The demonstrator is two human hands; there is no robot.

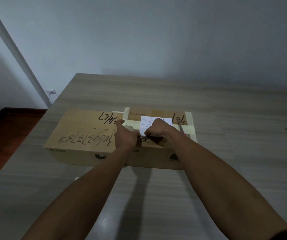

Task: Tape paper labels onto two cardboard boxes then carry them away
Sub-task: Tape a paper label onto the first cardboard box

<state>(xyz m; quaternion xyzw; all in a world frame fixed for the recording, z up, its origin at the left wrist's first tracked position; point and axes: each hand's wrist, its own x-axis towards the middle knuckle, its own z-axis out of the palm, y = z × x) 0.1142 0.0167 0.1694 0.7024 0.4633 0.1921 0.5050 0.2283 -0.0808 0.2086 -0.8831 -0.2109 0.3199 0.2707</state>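
Right hand (154,129) grips the near edge of the paper label (156,124), fingers curled on it, holding it flat on top of the right box (160,146). Left hand (124,135) sits just beside it with the forefinger out; can't tell what its grip has, maybe tape. So I'd say we're mid-taping label one. Next up: smooth the strip down without shifting the paper. Count: two boxes side by side on the counter (208,104), left box (80,129) unlabelled, one label, one pair of scissors (180,126).

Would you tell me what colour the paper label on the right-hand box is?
White with small dark print; the label shows best in the head view.
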